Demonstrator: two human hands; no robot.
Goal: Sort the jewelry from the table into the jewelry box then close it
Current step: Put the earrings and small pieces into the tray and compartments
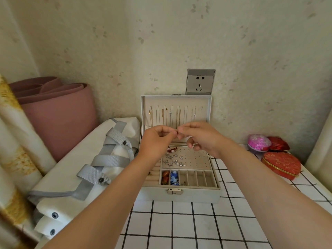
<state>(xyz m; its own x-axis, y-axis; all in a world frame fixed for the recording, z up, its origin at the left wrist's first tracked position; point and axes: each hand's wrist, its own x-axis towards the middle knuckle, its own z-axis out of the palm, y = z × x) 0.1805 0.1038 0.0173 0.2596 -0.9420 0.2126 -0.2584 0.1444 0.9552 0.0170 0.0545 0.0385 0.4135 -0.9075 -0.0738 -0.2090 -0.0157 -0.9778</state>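
A pale jewelry box (179, 195) stands open on the checked table, its lid (176, 101) upright against the wall with several thin necklaces (177, 117) hanging inside. Several silver and red earrings (173, 159) lie on the perforated pad. Red and blue pieces (170, 177) fill the two leftmost front compartments. My left hand (158, 141) and my right hand (201, 139) meet above the box, fingertips pinched together on one small earring (177, 135) with a red bit.
A white bag with grey straps (100, 159) lies left of the box, a pink rolled mat (57, 112) behind it. Red heart-shaped boxes (282, 166) and a pink round one (258, 142) sit at the right. A wall socket (200, 81) is above the lid.
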